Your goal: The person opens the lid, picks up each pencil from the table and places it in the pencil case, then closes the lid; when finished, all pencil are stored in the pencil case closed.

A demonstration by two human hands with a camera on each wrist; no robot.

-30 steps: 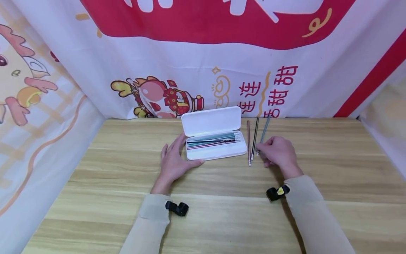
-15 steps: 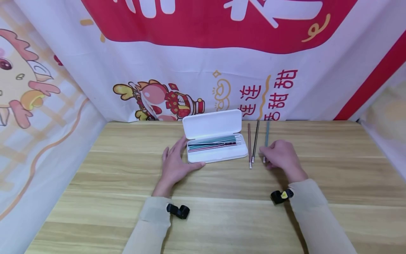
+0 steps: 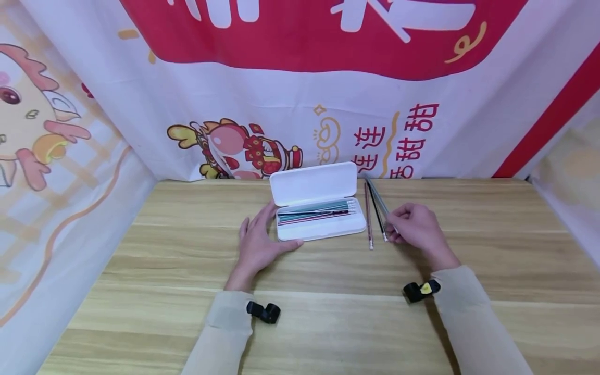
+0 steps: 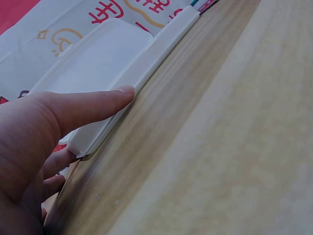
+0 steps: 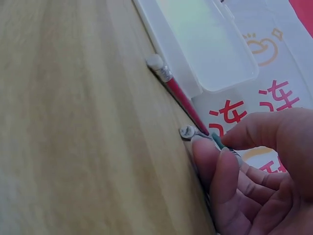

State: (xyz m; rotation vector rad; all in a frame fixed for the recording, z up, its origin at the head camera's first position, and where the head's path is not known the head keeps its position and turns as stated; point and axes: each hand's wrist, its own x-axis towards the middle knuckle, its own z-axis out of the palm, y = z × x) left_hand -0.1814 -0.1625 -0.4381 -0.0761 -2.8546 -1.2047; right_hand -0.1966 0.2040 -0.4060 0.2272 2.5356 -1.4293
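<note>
A white pencil case (image 3: pixel 323 228) lies open on the table, with several teal, black and red pencils (image 3: pixel 309 210) inside. My left hand (image 3: pixel 258 251) holds its left end, thumb along the front edge (image 4: pixel 142 78) and the other fingers by the left side. Right of the case, my right hand (image 3: pixel 417 229) pinches a teal pencil (image 3: pixel 377 196) near its eraser end, and its far end leans left. Next to that lie a black pencil (image 3: pixel 377 212) and a red pencil (image 3: pixel 369 219). In the right wrist view, fingers partly hide the teal pencil.
The wooden table (image 3: pixel 328 323) runs back to a printed white and red cloth (image 3: pixel 290 94). The case's raised lid (image 3: pixel 314 184) stands close to that cloth. Another cloth (image 3: pixel 61 219) hangs along the left side.
My right hand has lifted the teal pencil's eraser end, and the pencil's far end has swung left across the black pencil. The black pencil's near end has shifted right. My left hand stays put.
</note>
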